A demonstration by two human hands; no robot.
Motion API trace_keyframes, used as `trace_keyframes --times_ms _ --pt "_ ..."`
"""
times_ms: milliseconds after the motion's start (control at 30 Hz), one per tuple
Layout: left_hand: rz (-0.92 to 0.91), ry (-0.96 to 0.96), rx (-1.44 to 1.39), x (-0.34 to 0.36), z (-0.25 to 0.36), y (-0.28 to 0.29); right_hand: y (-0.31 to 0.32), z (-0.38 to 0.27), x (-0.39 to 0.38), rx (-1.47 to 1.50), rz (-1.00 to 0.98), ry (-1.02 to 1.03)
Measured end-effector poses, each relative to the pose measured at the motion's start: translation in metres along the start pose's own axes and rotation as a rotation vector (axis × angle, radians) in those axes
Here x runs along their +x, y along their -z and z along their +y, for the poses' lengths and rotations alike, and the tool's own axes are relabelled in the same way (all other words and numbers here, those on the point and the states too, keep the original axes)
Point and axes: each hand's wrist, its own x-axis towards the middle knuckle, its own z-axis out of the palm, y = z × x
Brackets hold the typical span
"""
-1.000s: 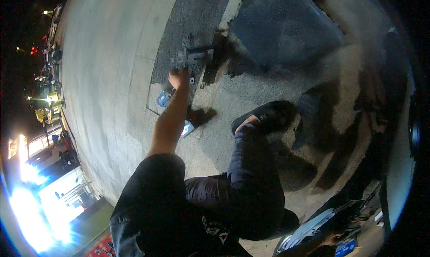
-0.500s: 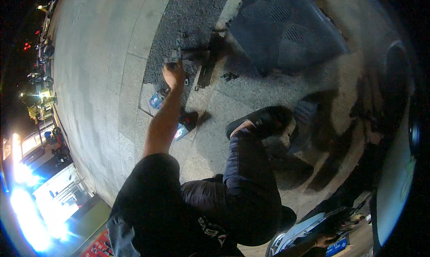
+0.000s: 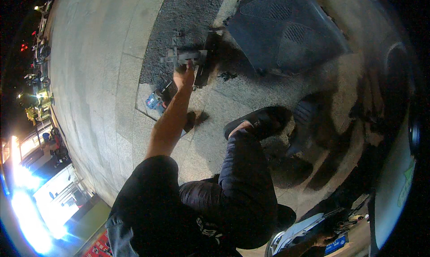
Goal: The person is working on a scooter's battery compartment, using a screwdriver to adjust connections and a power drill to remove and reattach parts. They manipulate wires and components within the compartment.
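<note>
My left hand (image 3: 184,79) reaches out to a dark metal bracket (image 3: 181,57) with crossing bars, low over the paving. Its fingers close round the near edge of the bracket, partly hidden by the hand itself. A long dark strip (image 3: 204,73) lies just right of the bracket. Beside my left forearm is a blue and black power tool (image 3: 155,101), and part of a second dark object (image 3: 190,121) shows behind that forearm. At the lower right, my right hand (image 3: 323,240) is dim beside a white curved panel (image 3: 299,232); its fingers are not clear.
A large black rubber mat (image 3: 286,33) lies at the far right. My shoe (image 3: 264,121) is planted on the light paving (image 3: 103,69), near a dark asphalt patch (image 3: 179,19). A blue box (image 3: 336,244) sits at the lower right. Bright lights (image 3: 29,207) glare at the left.
My left hand has moved slightly right along the bracket, and the bracket has shifted a little. More of the blue power tool shows. My right hand stays about where it was.
</note>
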Motion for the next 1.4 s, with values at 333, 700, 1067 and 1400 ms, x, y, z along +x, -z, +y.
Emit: trace_keyframes --times_ms 333,700,1067,1400 --pt "-0.287 0.009 0.172 0.075 -0.015 0.050 0.096 0.023 -0.181 -0.044 -0.005 -0.204" --pt "-0.537 -0.021 -0.066 0.086 -0.016 0.042 0.096 -0.054 -0.292 0.049 -0.282 -0.391" --pt "-0.293 0.258 -0.892 0.049 0.031 0.086 -0.197 -0.369 -0.281 0.899 -0.803 0.140" --pt "-0.291 0.111 -1.094 -0.126 0.037 0.244 -0.320 -0.495 -0.271 0.294 -0.844 -0.081"
